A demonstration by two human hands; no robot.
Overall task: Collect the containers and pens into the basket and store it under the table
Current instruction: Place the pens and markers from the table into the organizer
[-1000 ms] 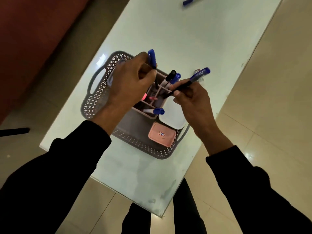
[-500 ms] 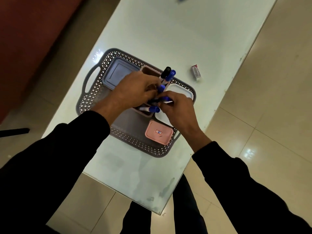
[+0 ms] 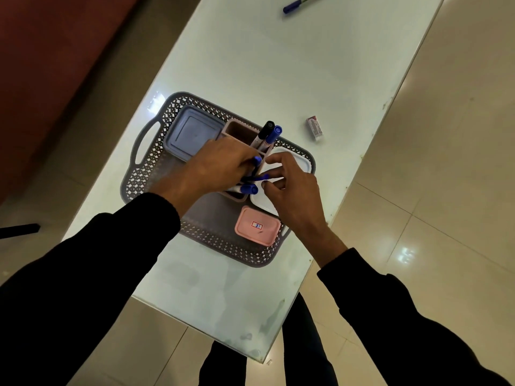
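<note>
A grey perforated basket (image 3: pixel 145 174) sits on the white table (image 3: pixel 278 65). It holds a blue-grey lidded container (image 3: pixel 192 132), a white container (image 3: pixel 298 160), a pink container (image 3: pixel 257 225) and a pink pen holder (image 3: pixel 239 129). A black-capped and a blue-capped pen (image 3: pixel 269 132) stand upright in the holder, and another blue-capped pen (image 3: pixel 245 188) lies across its near end. My left hand (image 3: pixel 220 168) is over the holder, closed on a blue-capped pen (image 3: pixel 256 161). My right hand (image 3: pixel 292 190) pinches a second blue pen (image 3: pixel 259 177) lying over the holder.
A blue marker (image 3: pixel 295 5) lies at the table's far end. A small eraser (image 3: pixel 315 128) rests on the table just right of the basket. The table's right and near edges drop to a tiled floor, where a black object (image 3: pixel 19 231) lies at left.
Both hands have come down from above the basket, bringing their pens low onto the pen holder. My right hand's pen went from tilted up to lying nearly flat.
</note>
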